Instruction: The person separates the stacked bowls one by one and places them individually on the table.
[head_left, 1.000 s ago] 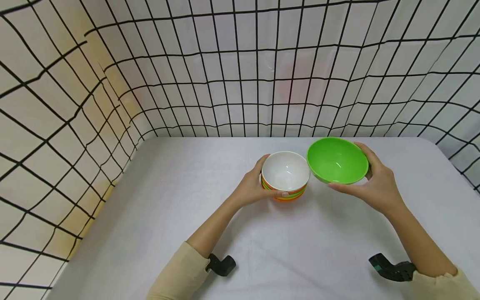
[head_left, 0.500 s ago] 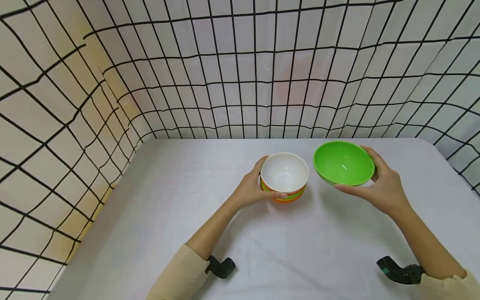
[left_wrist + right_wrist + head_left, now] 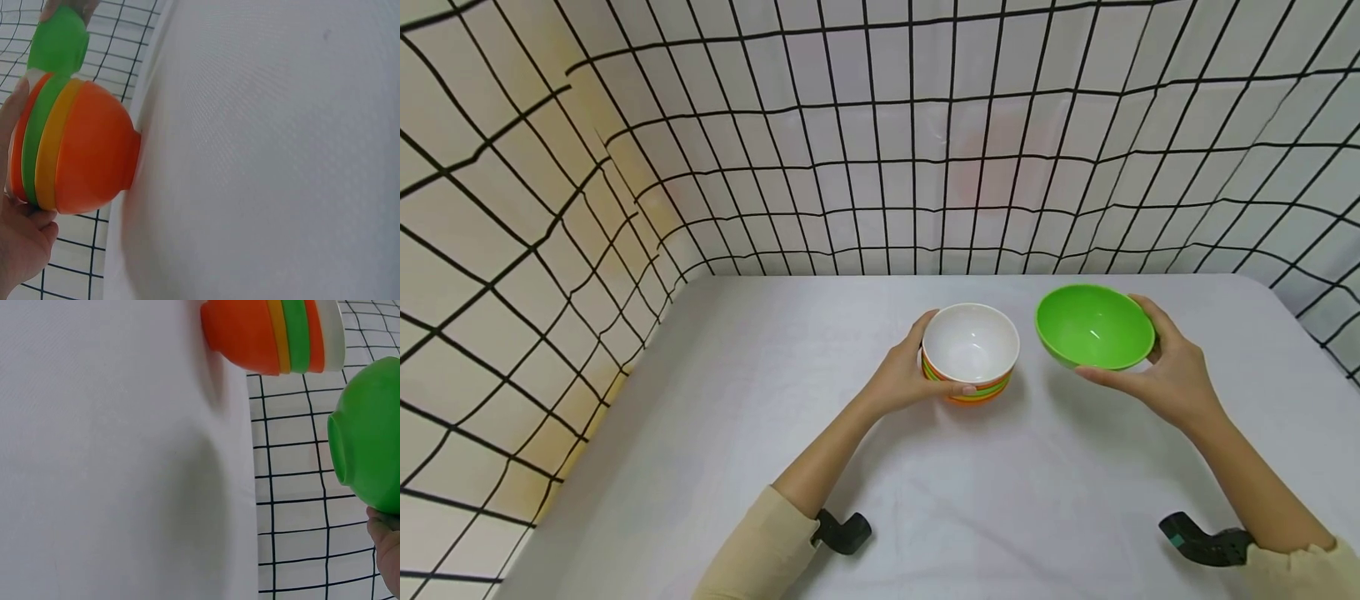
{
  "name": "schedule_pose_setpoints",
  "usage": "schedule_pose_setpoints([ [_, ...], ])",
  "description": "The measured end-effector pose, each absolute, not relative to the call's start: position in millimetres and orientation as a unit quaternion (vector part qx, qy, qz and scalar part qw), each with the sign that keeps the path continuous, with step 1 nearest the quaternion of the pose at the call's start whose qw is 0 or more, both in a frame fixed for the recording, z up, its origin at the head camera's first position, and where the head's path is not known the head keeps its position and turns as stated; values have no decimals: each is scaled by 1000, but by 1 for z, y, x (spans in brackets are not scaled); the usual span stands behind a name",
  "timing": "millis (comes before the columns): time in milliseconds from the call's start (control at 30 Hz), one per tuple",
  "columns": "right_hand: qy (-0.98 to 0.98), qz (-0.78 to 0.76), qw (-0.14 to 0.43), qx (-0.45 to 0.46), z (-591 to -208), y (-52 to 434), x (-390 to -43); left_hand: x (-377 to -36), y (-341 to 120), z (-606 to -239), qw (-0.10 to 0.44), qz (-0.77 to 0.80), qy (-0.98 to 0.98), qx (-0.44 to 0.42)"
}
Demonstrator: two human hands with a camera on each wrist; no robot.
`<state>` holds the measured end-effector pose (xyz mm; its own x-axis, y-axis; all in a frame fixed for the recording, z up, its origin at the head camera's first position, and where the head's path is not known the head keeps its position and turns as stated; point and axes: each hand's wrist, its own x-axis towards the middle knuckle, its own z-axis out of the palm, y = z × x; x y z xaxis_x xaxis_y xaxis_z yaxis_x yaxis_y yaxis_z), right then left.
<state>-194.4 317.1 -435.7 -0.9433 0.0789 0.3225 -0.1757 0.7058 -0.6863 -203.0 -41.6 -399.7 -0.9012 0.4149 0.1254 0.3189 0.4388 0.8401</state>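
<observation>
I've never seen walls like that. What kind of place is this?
Probably a recording booth, not a kitchen: grid-lined walls around a white table, with just a striped bowl and a green bowl.

Two bowls show: one green bowl (image 3: 1093, 326) and one striped bowl (image 3: 971, 351), plus two hands.

left hand (image 3: 904, 375) curled, fingers gripping, right hand (image 3: 1172, 375) raised, fingers cupped

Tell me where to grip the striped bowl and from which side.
Grip the striped bowl at its wide upper wall, from the left, as the left hand does. It stands upright on a narrow foot, and the green bowl crowds its right.
</observation>
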Motion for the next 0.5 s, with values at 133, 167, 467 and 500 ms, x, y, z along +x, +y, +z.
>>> schedule_pose_setpoints([
  [133,-906,393,152,23,-413,300,-180,-203,-41,-400,54,482,848,216],
  [167,-905,398,146,26,-404,294,-174,-203,-41,-400,55,482,847,216],
  [467,-912,393,121,19,-377,274,-159,-204,-42,-399,53,476,852,212],
  [500,-911,393,120,19,-379,274,-160,-205,-42,-400,53,477,850,214],
])
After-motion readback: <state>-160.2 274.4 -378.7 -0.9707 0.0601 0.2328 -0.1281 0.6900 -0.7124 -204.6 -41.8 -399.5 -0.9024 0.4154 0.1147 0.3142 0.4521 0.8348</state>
